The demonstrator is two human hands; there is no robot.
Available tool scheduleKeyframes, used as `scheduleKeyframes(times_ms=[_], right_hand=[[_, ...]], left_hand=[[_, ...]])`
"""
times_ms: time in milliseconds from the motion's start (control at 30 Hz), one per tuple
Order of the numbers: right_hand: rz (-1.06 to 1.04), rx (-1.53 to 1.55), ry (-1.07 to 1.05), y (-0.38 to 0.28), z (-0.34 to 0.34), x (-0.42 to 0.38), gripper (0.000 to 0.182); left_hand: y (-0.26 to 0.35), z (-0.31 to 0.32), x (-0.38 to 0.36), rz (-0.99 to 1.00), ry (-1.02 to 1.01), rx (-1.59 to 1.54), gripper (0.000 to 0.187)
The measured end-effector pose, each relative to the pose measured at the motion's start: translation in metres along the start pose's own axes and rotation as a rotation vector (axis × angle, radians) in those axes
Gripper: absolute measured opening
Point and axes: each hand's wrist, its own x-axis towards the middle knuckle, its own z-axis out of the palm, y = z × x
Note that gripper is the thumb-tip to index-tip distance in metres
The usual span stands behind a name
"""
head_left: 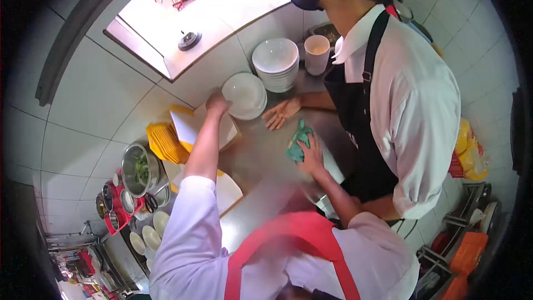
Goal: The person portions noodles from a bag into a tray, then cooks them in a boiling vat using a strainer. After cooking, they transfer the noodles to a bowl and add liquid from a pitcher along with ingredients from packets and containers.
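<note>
My left hand (217, 103) reaches forward, its fingers closed at the left rim of a low stack of white plates (245, 95). How many plates it grips cannot be made out. Under my right hand (312, 154) is a crumpled green cloth (298, 143), held against the steel counter (258, 158). Between the plates and the cloth, a co-worker's open hand (282, 113) is stretched out, palm partly turned up. A taller stack of white bowls (275, 62) stands just behind the plates.
The co-worker in a black apron (355, 116) stands close on the right. White cups (317, 54) are stacked beside the bowls. At left are yellow-edged white boards (225, 189), a folded yellow cloth (166, 142), a steel bowl of greens (140, 169) and a red rack (119, 205).
</note>
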Motion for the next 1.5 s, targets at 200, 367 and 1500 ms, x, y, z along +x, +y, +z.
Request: scheduleKeyframes(times_ms=[200, 367, 1500], right_hand=[[0.044, 0.032, -0.076, -0.011, 0.005, 0.005, 0.069], [-0.053, 0.065, -0.033, -0.005, 0.010, 0.013, 0.066], [-0.233, -0.010, 0.349, 0.007, -0.034, -0.155, 0.070]], left_hand=[[-0.016, -0.012, 0.012, -0.137, -0.210, -0.396, 0.039], [0.012, -0.048, 0.003, 0.205, 0.106, -0.089, 0.034], [0.014, 0.219, -0.248, -0.147, 0.538, -0.844, 0.055]])
